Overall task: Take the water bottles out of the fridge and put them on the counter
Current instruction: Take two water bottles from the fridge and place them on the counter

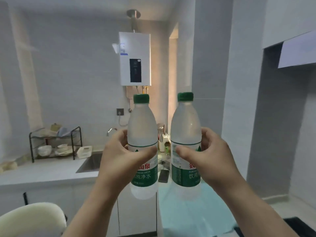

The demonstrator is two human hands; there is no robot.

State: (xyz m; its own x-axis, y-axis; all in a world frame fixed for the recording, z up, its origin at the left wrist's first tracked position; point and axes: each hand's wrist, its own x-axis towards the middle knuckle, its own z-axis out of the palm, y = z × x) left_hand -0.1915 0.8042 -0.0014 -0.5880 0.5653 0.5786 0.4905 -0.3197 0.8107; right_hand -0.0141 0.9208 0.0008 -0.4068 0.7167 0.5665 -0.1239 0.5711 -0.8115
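I hold two clear water bottles with green caps and green labels upright in the air, side by side. My left hand [119, 156] grips the left bottle [142, 130] around its middle. The right bottle [185, 127] is held the same way by my right hand [210, 156]. Both bottles look misted. They hang in front of me, above the near end of the pale counter [42, 171]. No fridge is in sight.
On the counter stand a black dish rack [54, 142] with bowls, a sink [90, 162] with a tap, a white utensil holder [164, 142] and a dark phone [163, 176]. A white water heater [135, 59] hangs on the wall. A light-blue surface [188, 211] lies below my hands, a pale chair back [32, 219] at lower left.
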